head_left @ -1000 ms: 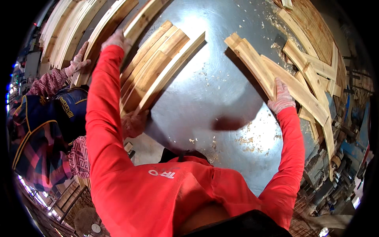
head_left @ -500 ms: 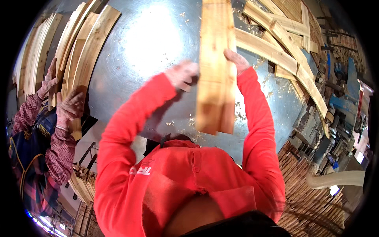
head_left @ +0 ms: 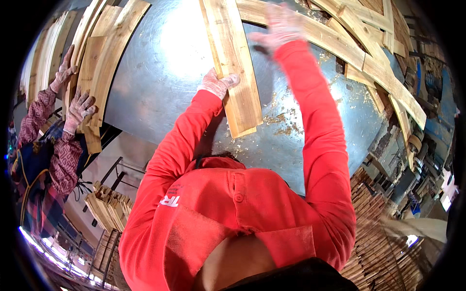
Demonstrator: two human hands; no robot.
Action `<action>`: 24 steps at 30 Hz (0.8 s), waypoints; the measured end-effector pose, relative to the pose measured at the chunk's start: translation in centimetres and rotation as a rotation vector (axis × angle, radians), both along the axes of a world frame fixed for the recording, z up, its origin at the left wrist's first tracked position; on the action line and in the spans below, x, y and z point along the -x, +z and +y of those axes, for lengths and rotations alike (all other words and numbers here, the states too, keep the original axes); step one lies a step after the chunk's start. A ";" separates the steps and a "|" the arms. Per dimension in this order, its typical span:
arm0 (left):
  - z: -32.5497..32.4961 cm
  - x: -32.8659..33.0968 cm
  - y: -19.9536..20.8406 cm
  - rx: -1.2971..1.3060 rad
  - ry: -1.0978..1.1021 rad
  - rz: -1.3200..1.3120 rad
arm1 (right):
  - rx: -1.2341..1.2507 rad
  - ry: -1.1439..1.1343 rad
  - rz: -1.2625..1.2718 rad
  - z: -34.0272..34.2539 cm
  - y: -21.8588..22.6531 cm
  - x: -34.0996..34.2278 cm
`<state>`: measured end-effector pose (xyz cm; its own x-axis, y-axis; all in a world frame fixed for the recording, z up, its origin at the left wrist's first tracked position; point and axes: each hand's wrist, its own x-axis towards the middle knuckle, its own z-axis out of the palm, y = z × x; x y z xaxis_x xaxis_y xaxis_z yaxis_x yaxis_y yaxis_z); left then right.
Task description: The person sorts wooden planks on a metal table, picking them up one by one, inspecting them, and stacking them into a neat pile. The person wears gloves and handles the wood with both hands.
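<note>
In front of me a pair of stacked wooden boards (head_left: pixel 241 99) lies at a slant over the metal table, its near end pointing toward my chest. My left hand (head_left: pixel 217 84), in a pale glove, grips the left edge of these boards with the thumb on top. Off to their right, my gloved right hand (head_left: pixel 279 30) is smeared by motion, but its thumb and fingers are spread and hold nothing. Under or just behind that hand runs a long board (head_left: pixel 323 40), which slants from the far middle toward the right.
Wood shavings (head_left: pixel 286 121) dot the metal table (head_left: pixel 145 104). A loose heap of boards (head_left: pixel 371 56) covers the right side, beside machinery (head_left: pixel 412 145). At left, a co-worker's gloved hands (head_left: pixel 79 110) touch a row of boards (head_left: pixel 114 53). Stacked wood strips (head_left: pixel 376 233) stand lower right.
The paired boards have shifted left and away from me, and now slant. My left hand has closed on their left edge. My right hand has let go and moved farther away.
</note>
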<state>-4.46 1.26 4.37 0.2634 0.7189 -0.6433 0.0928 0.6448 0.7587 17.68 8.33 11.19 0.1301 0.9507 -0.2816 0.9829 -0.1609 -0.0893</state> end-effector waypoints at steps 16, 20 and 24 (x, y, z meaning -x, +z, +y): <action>4.2 3.4 2.6 -0.543 -0.342 0.811 | 0.032 -0.149 0.850 -4.3 -9.6 2.7; 3.1 0.8 6.5 -0.303 -0.599 0.849 | 0.102 -0.028 0.605 -5.2 -2.7 4.1; 3.1 0.1 6.2 -0.391 -0.535 0.725 | -0.670 -0.731 -0.305 -5.6 0.9 -11.9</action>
